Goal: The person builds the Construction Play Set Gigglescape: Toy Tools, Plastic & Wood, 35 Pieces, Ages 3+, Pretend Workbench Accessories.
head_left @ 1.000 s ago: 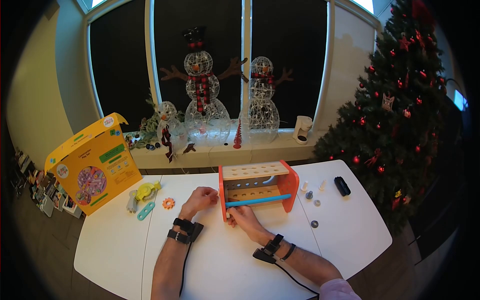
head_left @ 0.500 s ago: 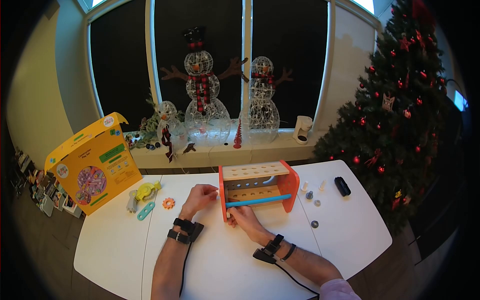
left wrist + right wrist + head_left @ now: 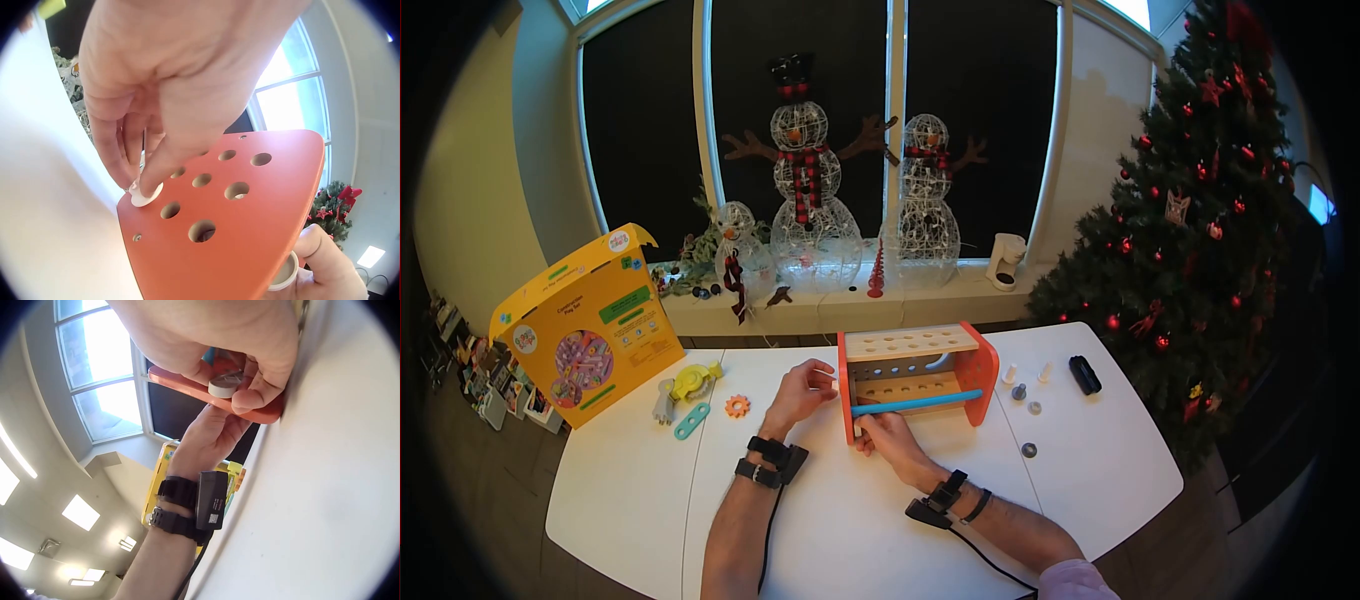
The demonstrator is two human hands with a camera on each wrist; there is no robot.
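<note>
A toy workbench with red side panels and a blue bar stands on the table. My left hand is at its left red panel; in the left wrist view, thumb and fingers pinch the round white head of a toy bolt at a hole near the panel's edge. From the inner side, my right hand reaches in under the blue bar. Its thumb and fingers grip a white ring-shaped nut close to the same panel, also visible past the panel's edge in the left wrist view.
To the right lie white bolts, a grey bolt, grey nuts and a black case. On the left are a yellow box, a yellow-green toy tool, a teal strip and an orange gear.
The fingers of my left hand have lifted and spread slightly at the panel. My right hand and the workbench stay in place.
</note>
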